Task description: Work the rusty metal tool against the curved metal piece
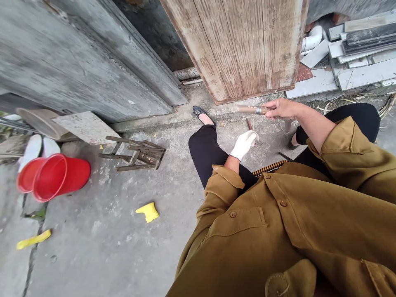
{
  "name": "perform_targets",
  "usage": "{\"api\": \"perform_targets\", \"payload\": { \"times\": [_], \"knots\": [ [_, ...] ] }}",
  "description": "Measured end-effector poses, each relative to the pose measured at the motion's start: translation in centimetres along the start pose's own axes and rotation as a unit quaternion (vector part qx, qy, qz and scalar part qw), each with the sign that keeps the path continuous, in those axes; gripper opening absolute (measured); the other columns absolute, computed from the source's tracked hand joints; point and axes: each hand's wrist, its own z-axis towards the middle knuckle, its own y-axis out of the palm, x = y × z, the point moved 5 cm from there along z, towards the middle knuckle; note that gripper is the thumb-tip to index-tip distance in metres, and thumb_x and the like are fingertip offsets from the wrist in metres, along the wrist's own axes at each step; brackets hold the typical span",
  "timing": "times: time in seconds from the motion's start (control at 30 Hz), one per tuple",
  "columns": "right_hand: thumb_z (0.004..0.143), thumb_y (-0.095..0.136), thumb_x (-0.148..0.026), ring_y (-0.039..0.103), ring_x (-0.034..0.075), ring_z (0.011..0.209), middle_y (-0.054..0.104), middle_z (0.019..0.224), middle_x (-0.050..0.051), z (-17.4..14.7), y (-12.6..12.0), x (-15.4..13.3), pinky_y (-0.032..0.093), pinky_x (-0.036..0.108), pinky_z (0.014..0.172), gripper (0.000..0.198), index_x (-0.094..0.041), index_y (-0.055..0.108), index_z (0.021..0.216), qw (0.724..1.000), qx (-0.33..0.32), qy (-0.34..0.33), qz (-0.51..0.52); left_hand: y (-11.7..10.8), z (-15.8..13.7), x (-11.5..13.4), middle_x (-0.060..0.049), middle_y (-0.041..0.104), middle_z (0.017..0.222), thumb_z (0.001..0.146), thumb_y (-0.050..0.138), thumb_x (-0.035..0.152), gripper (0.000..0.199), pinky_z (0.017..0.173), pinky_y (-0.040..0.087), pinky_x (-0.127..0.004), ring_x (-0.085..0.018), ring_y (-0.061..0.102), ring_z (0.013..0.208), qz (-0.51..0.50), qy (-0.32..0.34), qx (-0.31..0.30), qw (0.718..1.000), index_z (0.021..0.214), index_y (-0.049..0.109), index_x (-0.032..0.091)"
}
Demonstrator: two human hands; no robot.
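In the head view my right hand [280, 109] is bare and closed round a wooden stick [247, 109]. Bands that look like wire or metal circle the stick near my fingers, and its free end points left. Lower and to the left, my left hand [244, 145] wears a white glove and is closed. A thin reddish-brown rod [249, 123] sticks out just beyond its fingers; the glove hides the rod's lower part. The two hands are apart, above the concrete between my knees.
A wooden door panel [244, 53] stands ahead. To the left are a small wooden stool [139, 154] on its side and a tipped red bucket [74, 175]. A yellow piece [149, 212] lies on the concrete. Stacked white boards [368, 74] fill the far right.
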Motion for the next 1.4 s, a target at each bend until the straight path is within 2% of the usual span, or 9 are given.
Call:
{"api": "perform_targets", "payload": {
  "times": [0.13,0.4,0.6,0.77,0.83,0.93,1.13,1.27,1.4],
  "knots": [
    [0.090,0.060,-0.030,0.061,0.019,0.085,0.070,0.102,0.006,0.9,0.4,1.6,0.045,0.030,0.081,0.052,-0.019,0.060,0.141,0.993,0.035,0.082,-0.082,1.5,-0.6,0.1,0.000,0.055,0.068,0.094,0.051,0.039,0.029,0.055,0.039,-0.021,-0.008,0.043,0.055,-0.018,-0.006,-0.068,0.998,0.083,0.063,0.014],
    [0.089,0.062,-0.040,0.063,0.028,0.102,0.070,0.116,0.010,2.0,2.1,2.0,0.044,0.033,0.079,0.047,-0.026,0.065,0.134,0.945,-0.039,0.110,-0.305,1.7,-1.0,0.5,0.000,0.054,0.070,0.093,0.050,0.037,0.028,0.053,0.037,-0.021,-0.008,0.041,0.055,0.019,-0.029,-0.095,0.995,0.080,0.061,0.014],
    [0.077,0.073,-0.022,0.064,0.023,0.080,0.072,0.088,0.007,1.2,4.3,2.8,0.043,0.031,0.070,0.035,-0.021,0.076,0.112,0.933,-0.199,0.081,-0.289,0.8,-1.1,0.7,0.001,0.053,0.067,0.092,0.051,0.038,0.029,0.056,0.037,-0.022,-0.008,0.044,0.057,0.063,-0.017,-0.069,0.995,0.079,0.061,0.014],
    [0.074,0.075,-0.037,0.057,0.013,0.070,0.069,0.083,0.001,-0.8,5.9,2.2,0.044,0.025,0.069,0.053,-0.017,0.071,0.124,0.913,-0.390,0.024,-0.121,-0.6,-0.7,0.3,-0.002,0.061,0.077,0.091,0.055,0.045,0.034,0.060,0.042,-0.023,-0.009,0.049,0.062,0.033,-0.009,-0.040,0.999,0.082,0.063,0.013],
    [0.076,0.074,-0.043,0.058,0.012,0.073,0.069,0.090,0.001,-1.3,4.9,1.0,0.044,0.024,0.072,0.063,-0.019,0.065,0.134,0.928,-0.366,-0.014,-0.062,-0.9,-0.4,0.0,-0.002,0.060,0.074,0.088,0.060,0.049,0.036,0.060,0.043,-0.023,-0.009,0.050,0.060,0.009,-0.025,-0.018,0.999,0.084,0.062,0.013],
    [0.082,0.069,-0.042,0.057,0.012,0.074,0.069,0.094,0.002,-1.5,2.5,-0.4,0.045,0.025,0.075,0.064,-0.022,0.057,0.143,0.968,-0.248,-0.047,-0.001,-0.9,-0.2,-0.1,0.000,0.055,0.066,0.088,0.060,0.054,0.041,0.058,0.043,-0.023,-0.009,0.047,0.056,-0.020,-0.040,0.005,0.999,0.086,0.062,0.013],
    [0.093,0.054,-0.034,0.056,0.014,0.073,0.068,0.094,0.006,-0.6,1.3,-0.6,0.047,0.029,0.074,0.048,-0.019,0.058,0.139,0.997,-0.042,-0.021,0.053,0.6,-0.6,0.5,0.003,0.045,0.059,0.093,0.053,0.051,0.039,0.054,0.039,-0.022,-0.008,0.041,0.052,-0.024,-0.027,-0.045,0.998,0.084,0.063,0.014],
    [0.090,0.058,-0.036,0.061,0.019,0.080,0.068,0.091,0.005,0.7,2.2,0.3,0.045,0.029,0.075,0.044,-0.020,0.063,0.131,0.998,-0.002,0.026,-0.065,1.5,-0.8,-0.1,0.003,0.043,0.059,0.092,0.053,0.049,0.037,0.053,0.039,-0.021,-0.008,0.040,0.052,-0.017,-0.048,-0.085,0.995,0.082,0.062,0.015],
    [0.088,0.061,-0.039,0.063,0.026,0.094,0.069,0.104,0.009,1.3,2.6,0.9,0.042,0.032,0.077,0.042,-0.022,0.068,0.126,0.965,-0.019,0.064,-0.253,1.6,-0.8,-0.8,0.002,0.048,0.062,0.093,0.049,0.045,0.035,0.050,0.036,-0.021,-0.009,0.042,0.051,0.030,-0.073,-0.089,0.993,0.079,0.061,0.015]
  ]
}}
